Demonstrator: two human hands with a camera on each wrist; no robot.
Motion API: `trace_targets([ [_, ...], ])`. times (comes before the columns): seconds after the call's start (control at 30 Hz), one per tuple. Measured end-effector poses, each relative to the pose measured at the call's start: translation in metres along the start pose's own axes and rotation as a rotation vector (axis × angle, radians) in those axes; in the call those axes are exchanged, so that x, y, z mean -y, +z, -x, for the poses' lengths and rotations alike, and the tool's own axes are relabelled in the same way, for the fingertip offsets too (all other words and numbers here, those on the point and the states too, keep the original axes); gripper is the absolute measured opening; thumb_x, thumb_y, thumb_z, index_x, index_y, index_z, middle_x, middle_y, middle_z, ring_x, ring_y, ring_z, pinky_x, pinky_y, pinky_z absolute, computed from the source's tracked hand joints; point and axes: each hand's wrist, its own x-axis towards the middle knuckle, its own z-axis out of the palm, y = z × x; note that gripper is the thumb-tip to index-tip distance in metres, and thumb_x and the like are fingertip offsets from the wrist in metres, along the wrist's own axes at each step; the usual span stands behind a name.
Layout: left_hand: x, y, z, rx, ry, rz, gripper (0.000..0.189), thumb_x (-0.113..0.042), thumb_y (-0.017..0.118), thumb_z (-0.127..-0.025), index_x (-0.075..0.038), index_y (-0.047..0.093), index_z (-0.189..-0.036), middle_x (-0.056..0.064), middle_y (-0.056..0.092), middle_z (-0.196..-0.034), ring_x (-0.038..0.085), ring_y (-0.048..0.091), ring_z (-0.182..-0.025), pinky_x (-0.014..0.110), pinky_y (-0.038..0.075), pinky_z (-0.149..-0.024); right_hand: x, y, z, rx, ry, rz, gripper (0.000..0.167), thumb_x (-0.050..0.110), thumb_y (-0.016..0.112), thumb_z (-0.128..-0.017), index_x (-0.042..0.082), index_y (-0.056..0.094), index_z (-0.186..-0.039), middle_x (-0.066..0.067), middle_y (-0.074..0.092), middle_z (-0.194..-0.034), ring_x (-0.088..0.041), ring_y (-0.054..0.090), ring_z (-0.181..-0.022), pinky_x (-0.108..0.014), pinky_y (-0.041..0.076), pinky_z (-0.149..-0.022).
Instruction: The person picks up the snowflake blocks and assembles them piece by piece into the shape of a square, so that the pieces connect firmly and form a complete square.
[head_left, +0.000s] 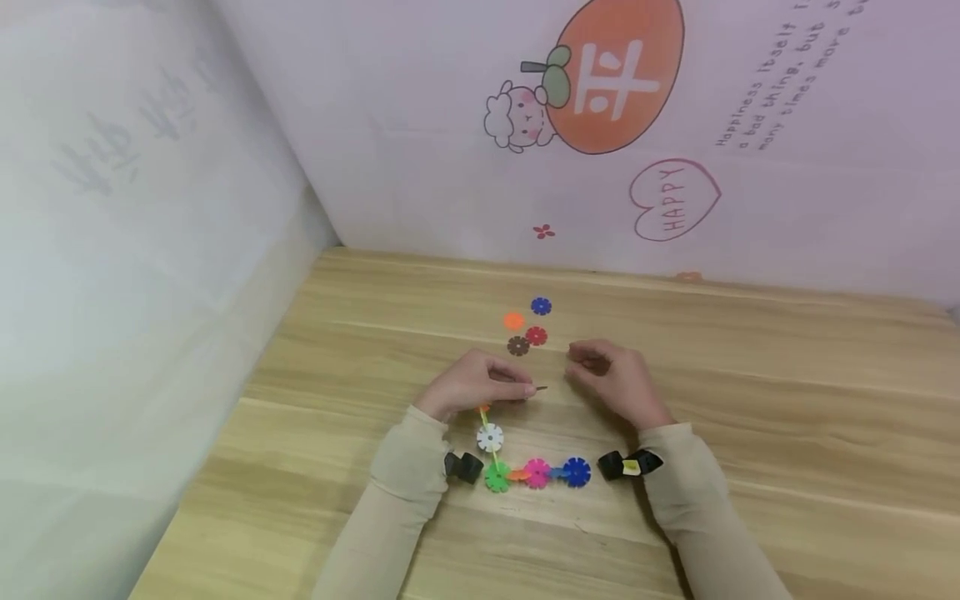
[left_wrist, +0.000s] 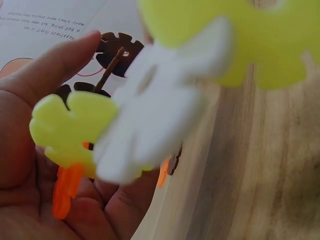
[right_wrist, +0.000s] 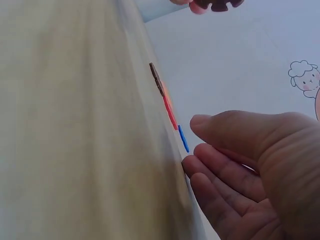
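Observation:
My left hand (head_left: pixel 480 385) pinches a brown notched disc (left_wrist: pixel 125 42) between thumb and fingers. In the left wrist view, another brown disc, partly hidden, slots into it, with an orange disc (left_wrist: pixel 68 190) and a yellow one (left_wrist: pixel 72 127) below. These belong to a chain of interlocking plastic discs that runs through a white disc (head_left: pixel 490 437) to a green disc (head_left: pixel 497 477), then bends right past a pink one (head_left: pixel 537 473) to a dark blue one (head_left: pixel 577 472). My right hand (head_left: pixel 618 383) hovers to the right, fingers loosely bent, thumb apart from the fingertips, holding nothing.
Beyond the hands, loose discs lie on the wooden table (head_left: pixel 787 400): blue (head_left: pixel 542 306), orange (head_left: pixel 513 321), red (head_left: pixel 536 336) and brown (head_left: pixel 518 345). A printed white sheet (head_left: pixel 420 183) rises behind the table, and another white sheet (head_left: pixel 150 275) stands at the left.

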Motion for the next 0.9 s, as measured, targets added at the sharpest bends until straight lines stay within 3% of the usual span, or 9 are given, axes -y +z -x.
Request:
trace_targets([
  [0.33,-0.003,0.001,-0.002,-0.005,-0.014,0.055,0.027,-0.035,0.079,-0.084,-0.019,0.075,-0.106,-0.006,0.075,-0.100,0.011,0.068,-0.095,0.036,0.053,-0.096,0.004,0.002,-0.031,0.036,0.008,-0.016,0.046,0.022,0.074,-0.089,0.004,0.061,-0.129,-0.016,0.067,-0.126,-0.033,0.064,-0.113,-0.049,0.051,-0.099],
  [0.63,0.003,0.010,0.000,-0.008,-0.003,0.056,0.031,-0.036,0.078,-0.084,-0.018,0.074,-0.108,-0.007,0.074,-0.103,0.010,0.066,-0.096,0.033,0.053,-0.092,0.007,0.018,-0.043,0.063,-0.036,0.071,0.043,0.019,0.077,-0.086,0.002,0.065,-0.124,-0.018,0.068,-0.122,-0.033,0.065,-0.106,-0.049,0.054,-0.093],
  [0.9,0.003,-0.004,-0.001,-0.040,-0.001,0.051,0.036,-0.034,0.078,-0.084,-0.014,0.073,-0.113,-0.006,0.074,-0.104,0.010,0.067,-0.096,0.033,0.053,-0.093,0.020,0.024,-0.059,0.076,-0.087,0.086,0.036,0.011,0.076,-0.086,-0.001,0.068,-0.119,-0.018,0.072,-0.111,-0.031,0.069,-0.096,-0.046,0.057,-0.087],
])
